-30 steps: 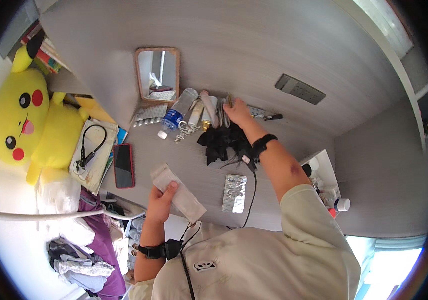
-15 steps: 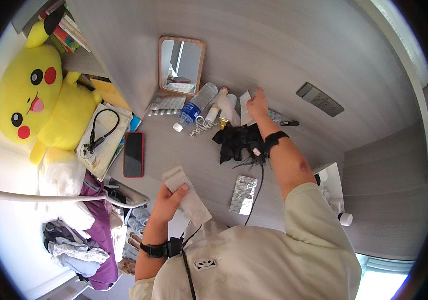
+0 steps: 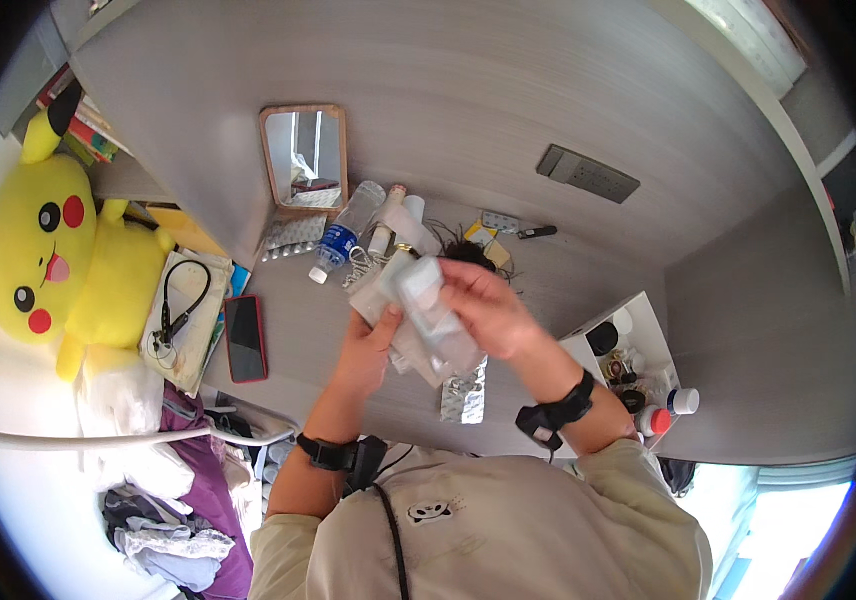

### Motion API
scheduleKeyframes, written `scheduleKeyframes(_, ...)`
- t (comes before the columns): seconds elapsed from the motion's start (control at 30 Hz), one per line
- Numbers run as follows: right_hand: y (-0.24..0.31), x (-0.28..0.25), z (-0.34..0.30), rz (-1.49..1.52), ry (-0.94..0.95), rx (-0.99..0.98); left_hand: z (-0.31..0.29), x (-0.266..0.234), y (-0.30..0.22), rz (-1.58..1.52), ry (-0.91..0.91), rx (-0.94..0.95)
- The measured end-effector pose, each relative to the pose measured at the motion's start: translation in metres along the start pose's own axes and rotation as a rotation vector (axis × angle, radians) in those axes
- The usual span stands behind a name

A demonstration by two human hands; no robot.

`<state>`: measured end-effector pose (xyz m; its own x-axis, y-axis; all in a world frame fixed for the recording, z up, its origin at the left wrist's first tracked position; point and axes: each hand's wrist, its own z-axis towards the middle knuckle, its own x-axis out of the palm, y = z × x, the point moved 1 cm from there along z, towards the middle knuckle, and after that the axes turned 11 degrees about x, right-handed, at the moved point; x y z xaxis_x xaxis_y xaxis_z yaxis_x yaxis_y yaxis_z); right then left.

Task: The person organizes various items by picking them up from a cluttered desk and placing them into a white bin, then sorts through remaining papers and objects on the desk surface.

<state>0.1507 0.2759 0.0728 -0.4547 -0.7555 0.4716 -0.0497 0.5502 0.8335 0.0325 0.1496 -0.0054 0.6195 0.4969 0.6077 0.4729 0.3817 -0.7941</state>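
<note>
Head view: right hand (image 3: 496, 314) pinches the blurred packet (image 3: 437, 320), long axis slanting down-right, just right of left hand (image 3: 366, 352), whose thumb clamps the pale sleeves (image 3: 410, 348) behind it; packet-to-sleeve contact unclear.

Both hands (image 3: 493, 308) hold pale packets (image 3: 441, 325) above the grey desk (image 3: 300, 325).

A head-worn fisheye looks down from near, over the shirt (image 3: 538, 525), onto the desk (image 3: 298, 335)
</note>
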Motion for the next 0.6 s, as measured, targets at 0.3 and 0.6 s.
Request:
scheduleKeyframes(0.3,-0.037,0.007,-0.021,-0.413,-0.247,-0.265,-0.012,0.030,-0.001,-0.269,0.158,-0.124)
scheduleKeyframes(0.6,-0.058,0.023,-0.021,-0.628,-0.318,-0.334,-0.029,0.004,-0.003,-0.175,0.206,-0.061)
